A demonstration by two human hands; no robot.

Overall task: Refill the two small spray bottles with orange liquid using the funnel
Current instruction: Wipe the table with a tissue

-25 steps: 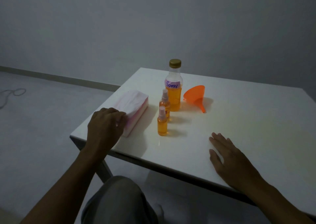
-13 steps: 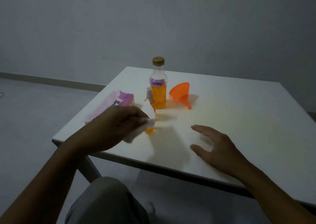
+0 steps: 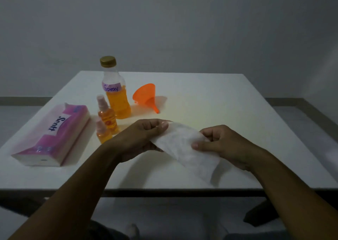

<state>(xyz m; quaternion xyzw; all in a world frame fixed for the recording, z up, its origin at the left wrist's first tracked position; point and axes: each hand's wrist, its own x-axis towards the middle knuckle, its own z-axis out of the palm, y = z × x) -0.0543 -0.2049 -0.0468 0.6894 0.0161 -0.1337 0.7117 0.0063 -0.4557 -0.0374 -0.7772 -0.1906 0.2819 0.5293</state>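
Two small spray bottles holding orange liquid stand on the white table (image 3: 219, 97): the near one (image 3: 102, 134) and a slightly larger one (image 3: 108, 116) behind it. A tall bottle (image 3: 115, 91) with a gold cap and a purple "Spray" label stands behind them, about half full of orange liquid. An orange funnel (image 3: 146, 97) lies on its side to the right of it. My left hand (image 3: 140, 139) and my right hand (image 3: 225, 146) each grip an end of a white tissue (image 3: 184, 148), stretched between them above the table, in front of the bottles.
A pink tissue pack (image 3: 53, 133) lies at the left of the table. The table's front edge (image 3: 164, 191) runs just under my forearms. A grey wall stands behind the table.
My left hand pulled a tissue from the pack and carried it right. My right hand rose off the table and took the tissue's other end. The camera view shifted leftward.
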